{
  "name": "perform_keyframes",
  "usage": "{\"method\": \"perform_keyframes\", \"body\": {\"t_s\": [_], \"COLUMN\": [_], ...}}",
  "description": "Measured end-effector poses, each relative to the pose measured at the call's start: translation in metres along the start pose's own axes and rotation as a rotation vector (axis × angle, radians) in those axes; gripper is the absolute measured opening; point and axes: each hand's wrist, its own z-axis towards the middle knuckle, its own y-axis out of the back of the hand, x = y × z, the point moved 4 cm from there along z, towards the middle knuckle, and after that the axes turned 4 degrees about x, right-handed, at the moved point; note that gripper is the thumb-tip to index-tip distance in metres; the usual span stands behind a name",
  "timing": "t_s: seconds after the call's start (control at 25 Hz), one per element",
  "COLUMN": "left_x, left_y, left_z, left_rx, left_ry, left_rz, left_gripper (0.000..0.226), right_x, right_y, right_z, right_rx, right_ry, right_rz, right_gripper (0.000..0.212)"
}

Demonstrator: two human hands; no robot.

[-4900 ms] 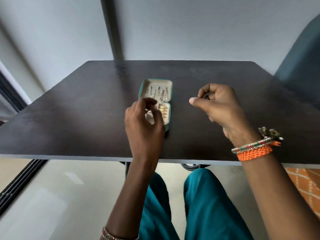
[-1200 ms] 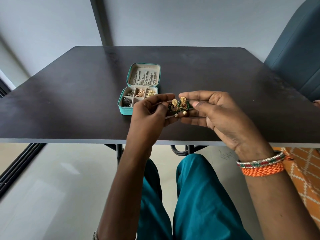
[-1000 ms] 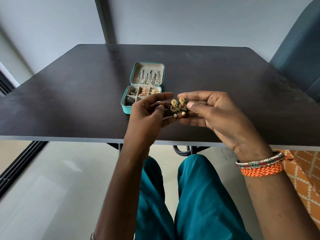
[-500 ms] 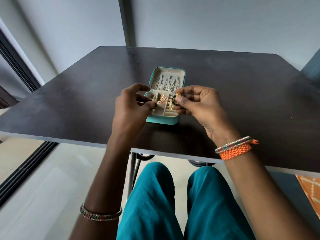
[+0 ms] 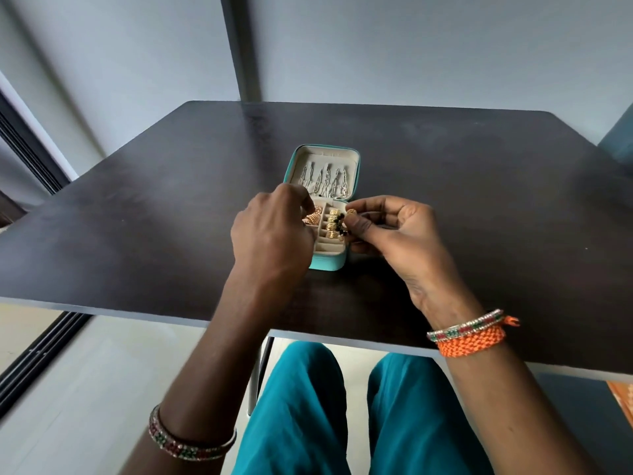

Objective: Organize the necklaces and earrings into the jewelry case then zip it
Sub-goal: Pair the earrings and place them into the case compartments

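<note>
One view, head camera:
Case: jewelry case (image 5: 328,262) is lying open on the table (image 5: 137,234), near the front edge.
Right hand (image 5: 400,241): pinching gold earrings (image 5: 343,223) at the case's right rim.
Left hand (image 5: 274,231): fingers are curling into the trays; whether grasping anything, cannot tell.
Handling: likely light, snag-prone; pinching the solid tops seems best.

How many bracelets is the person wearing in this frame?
3: a beaded multicoloured bangle on the left wrist, and on the right wrist a thin beaded bangle beside a woven orange thread band. More could be hidden under the wrists.
</note>
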Motion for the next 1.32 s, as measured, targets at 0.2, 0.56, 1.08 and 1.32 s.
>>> {"method": "perform_keyframes", "body": {"t_s": [0.2, 0.56, 1.08, 1.32], "left_x": [-0.002, 0.026, 0.053, 0.054], "left_y": [-0.006, -0.007, -0.014, -0.016], "left_z": [-0.001, -0.02, -0.014, -0.013], "left_rx": [-0.1, -0.306, -0.225, -0.227], "left_ry": [0.054, 0.112, 0.112, 0.107], "left_rz": [0.069, -0.146, -0.488, -0.497], "left_gripper": [0.015, 0.022, 0.016, 0.017], "right_x": [0.001, 0.007, 0.005, 0.011], "right_y": [0.002, -0.008, -0.043, -0.047], "right_z": [-0.002, 0.005, 0.009, 0.01], "right_rx": [-0.016, -0.007, -0.076, -0.018], "right_ry": [0.032, 0.084, 0.155, 0.134], "right_rz": [-0.031, -0.13, -0.601, -0.914], "right_gripper": [0.009, 0.013, 0.018, 0.01]}}
